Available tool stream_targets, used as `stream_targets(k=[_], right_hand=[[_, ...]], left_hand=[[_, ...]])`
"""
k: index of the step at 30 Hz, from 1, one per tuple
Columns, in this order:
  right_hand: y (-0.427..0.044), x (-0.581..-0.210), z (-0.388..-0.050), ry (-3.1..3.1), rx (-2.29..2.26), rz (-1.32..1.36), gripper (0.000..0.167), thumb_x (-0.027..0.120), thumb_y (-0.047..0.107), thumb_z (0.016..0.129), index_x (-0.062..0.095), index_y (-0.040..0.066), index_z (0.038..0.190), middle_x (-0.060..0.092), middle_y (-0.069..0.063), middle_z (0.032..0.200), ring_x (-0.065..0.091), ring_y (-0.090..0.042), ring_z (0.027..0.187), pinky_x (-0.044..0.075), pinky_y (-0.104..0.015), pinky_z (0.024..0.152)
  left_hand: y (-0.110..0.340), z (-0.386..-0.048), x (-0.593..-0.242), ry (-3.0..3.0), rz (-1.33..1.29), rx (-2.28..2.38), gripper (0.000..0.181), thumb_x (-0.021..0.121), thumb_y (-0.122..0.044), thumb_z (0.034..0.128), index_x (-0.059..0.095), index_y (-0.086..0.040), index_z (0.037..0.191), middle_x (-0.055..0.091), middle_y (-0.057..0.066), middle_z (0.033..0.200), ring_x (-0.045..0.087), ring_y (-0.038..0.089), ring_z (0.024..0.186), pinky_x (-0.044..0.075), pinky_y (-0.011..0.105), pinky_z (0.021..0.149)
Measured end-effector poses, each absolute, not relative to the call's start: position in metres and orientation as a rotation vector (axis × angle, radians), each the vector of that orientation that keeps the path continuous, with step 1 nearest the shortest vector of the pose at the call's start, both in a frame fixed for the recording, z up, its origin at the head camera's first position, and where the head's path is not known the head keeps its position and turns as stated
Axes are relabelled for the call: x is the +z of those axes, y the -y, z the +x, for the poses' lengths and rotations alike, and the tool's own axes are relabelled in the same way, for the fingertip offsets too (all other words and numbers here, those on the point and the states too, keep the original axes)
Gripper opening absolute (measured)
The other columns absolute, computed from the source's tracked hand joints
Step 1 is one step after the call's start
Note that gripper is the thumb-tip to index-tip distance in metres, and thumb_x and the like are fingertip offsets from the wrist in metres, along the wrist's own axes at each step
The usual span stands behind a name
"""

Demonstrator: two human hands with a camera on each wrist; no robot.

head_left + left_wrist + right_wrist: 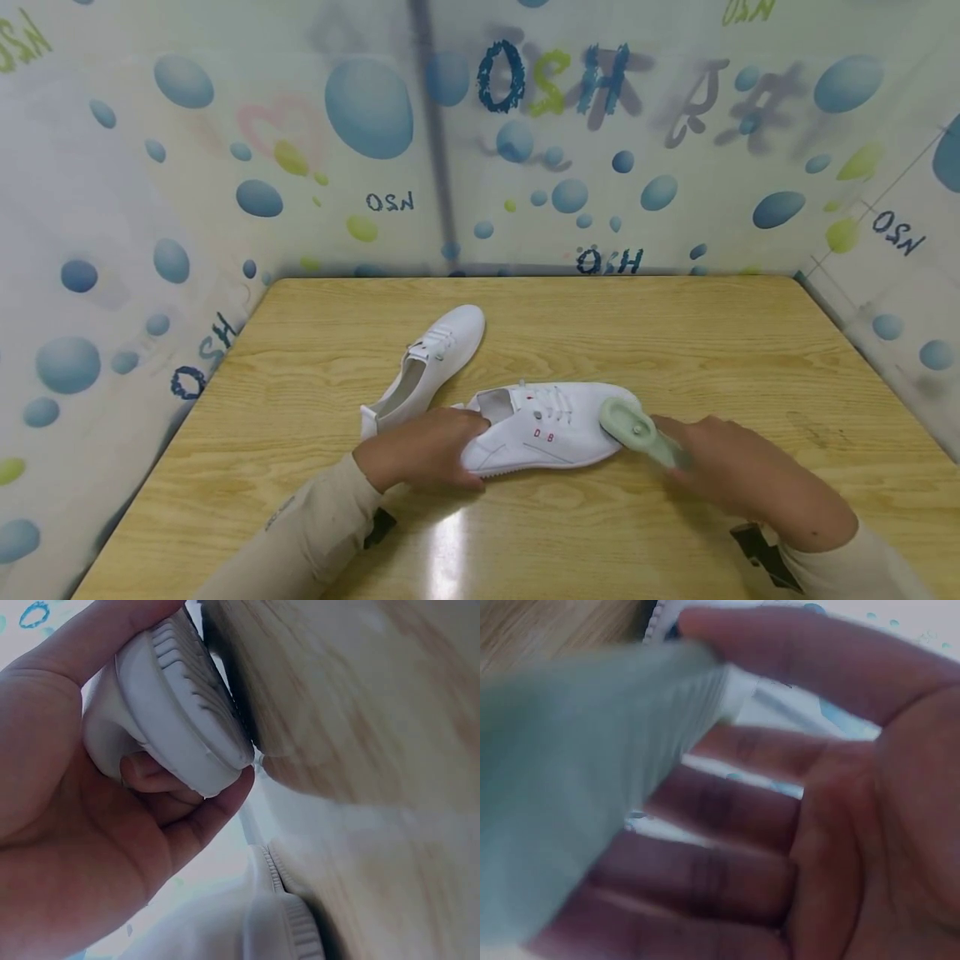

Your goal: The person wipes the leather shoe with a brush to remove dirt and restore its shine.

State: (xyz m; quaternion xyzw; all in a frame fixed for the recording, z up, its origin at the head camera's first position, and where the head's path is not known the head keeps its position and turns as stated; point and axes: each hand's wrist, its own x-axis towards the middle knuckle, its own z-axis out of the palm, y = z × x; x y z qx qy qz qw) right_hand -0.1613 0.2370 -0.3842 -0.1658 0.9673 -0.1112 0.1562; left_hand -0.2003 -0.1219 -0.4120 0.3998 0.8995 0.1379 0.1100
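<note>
A white lace-up shoe (555, 425) with small red letters on its side lies on the table, toe to the right. My left hand (435, 450) grips its heel, fingers reaching into the opening. In the left wrist view, the heel and ribbed sole (184, 697) sit between thumb and curled fingers. My right hand (720, 458) holds a pale green brush (628, 423) by its handle, the head against the toe. The brush's underside is hidden. The right wrist view shows the blurred green handle (592, 765) between thumb and fingers.
Behind the left hand, a second white shoe (450, 346) lies at an angle, toe pointing away. The wooden table (675, 333) meets patterned walls (480, 183) at its back and sides.
</note>
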Motion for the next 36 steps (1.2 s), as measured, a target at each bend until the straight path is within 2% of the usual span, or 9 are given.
stream_targets(k=[3, 9, 16, 19, 24, 27, 30, 34, 36], right_hand=[[-0.234, -0.386, -0.161, -2.749, -0.325, -0.536, 0.060, 0.075, 0.029, 0.088, 0.055, 0.011, 0.142, 0.066, 0.003, 0.090, 0.050, -0.009, 0.071, 0.044, -0.031, 0.064], [-0.224, -0.389, -0.162, -2.784, -0.345, -0.647, 0.054, 0.074, 0.031, 0.089, 0.060, 0.008, 0.136, 0.060, 0.010, 0.076, 0.045, -0.004, 0.063, 0.039, -0.026, 0.059], [-0.222, -0.391, -0.163, -2.869, -0.302, -0.647, 0.042, 0.071, 0.027, 0.092, 0.062, 0.005, 0.127, 0.051, 0.008, 0.068, 0.044, -0.008, 0.059, 0.037, -0.027, 0.055], [-0.223, -0.391, -0.164, -2.868, -0.304, -0.639, 0.040, 0.070, 0.028, 0.092, 0.063, 0.005, 0.125, 0.052, 0.007, 0.070, 0.044, -0.009, 0.060, 0.037, -0.028, 0.055], [-0.223, -0.391, -0.165, -2.842, -0.324, -0.600, 0.042, 0.071, 0.029, 0.092, 0.062, 0.005, 0.125, 0.054, 0.006, 0.072, 0.045, -0.009, 0.060, 0.038, -0.029, 0.056], [-0.223, -0.390, -0.166, -2.822, -0.335, -0.586, 0.043, 0.071, 0.029, 0.092, 0.061, 0.004, 0.126, 0.057, 0.005, 0.074, 0.046, -0.009, 0.061, 0.039, -0.029, 0.057], [-0.223, -0.390, -0.166, -2.803, -0.341, -0.575, 0.045, 0.071, 0.029, 0.092, 0.060, 0.004, 0.128, 0.059, 0.004, 0.077, 0.048, -0.009, 0.062, 0.041, -0.029, 0.058], [-0.223, -0.389, -0.166, -2.789, -0.363, -0.556, 0.045, 0.071, 0.028, 0.092, 0.059, 0.003, 0.128, 0.061, 0.003, 0.079, 0.049, -0.008, 0.062, 0.042, -0.028, 0.058], [-0.223, -0.389, -0.166, -2.789, -0.377, -0.554, 0.044, 0.071, 0.027, 0.092, 0.059, 0.004, 0.127, 0.060, 0.003, 0.077, 0.049, -0.008, 0.061, 0.042, -0.027, 0.057]], left_hand=[[0.122, -0.201, -0.412, -2.646, 1.179, 0.401, 0.034, 0.087, -0.029, 0.0705, 0.059, -0.017, 0.086, 0.057, -0.010, 0.082, 0.051, 0.006, 0.077, 0.046, 0.026, 0.072], [0.122, -0.198, -0.415, -2.687, 1.185, 0.358, 0.034, 0.086, -0.031, 0.0689, 0.059, -0.018, 0.085, 0.055, -0.011, 0.079, 0.049, 0.007, 0.072, 0.044, 0.025, 0.067], [0.121, -0.187, -0.412, -2.778, 1.219, 0.094, 0.040, 0.084, -0.040, 0.0746, 0.064, -0.016, 0.099, 0.065, -0.004, 0.094, 0.060, 0.013, 0.072, 0.048, 0.031, 0.068], [0.121, -0.181, -0.406, -2.804, 1.224, 0.073, 0.037, 0.084, -0.037, 0.0765, 0.064, -0.016, 0.099, 0.066, -0.003, 0.093, 0.062, 0.015, 0.073, 0.048, 0.031, 0.067], [0.123, -0.174, -0.392, -2.837, 1.209, 0.153, 0.029, 0.083, -0.028, 0.0788, 0.062, -0.016, 0.095, 0.064, -0.002, 0.086, 0.059, 0.013, 0.070, 0.046, 0.028, 0.064], [0.125, -0.173, -0.387, -2.894, 1.175, 0.217, 0.031, 0.084, -0.029, 0.0795, 0.060, -0.018, 0.096, 0.061, -0.003, 0.091, 0.053, 0.009, 0.065, 0.044, 0.025, 0.061], [0.126, -0.175, -0.386, -2.953, 1.082, 0.314, 0.046, 0.085, -0.035, 0.0785, 0.058, -0.018, 0.112, 0.058, 0.000, 0.109, 0.053, 0.009, 0.067, 0.047, 0.024, 0.062], [0.128, -0.179, -0.389, -2.943, 0.887, 0.451, 0.087, 0.088, -0.044, 0.0738, 0.042, -0.014, 0.142, 0.054, 0.010, 0.132, 0.063, 0.017, 0.084, 0.053, 0.030, 0.071], [0.130, -0.181, -0.391, -2.906, 0.803, 0.469, 0.100, 0.088, -0.047, 0.0715, 0.036, -0.011, 0.148, 0.062, 0.012, 0.122, 0.065, 0.020, 0.087, 0.054, 0.035, 0.074]])
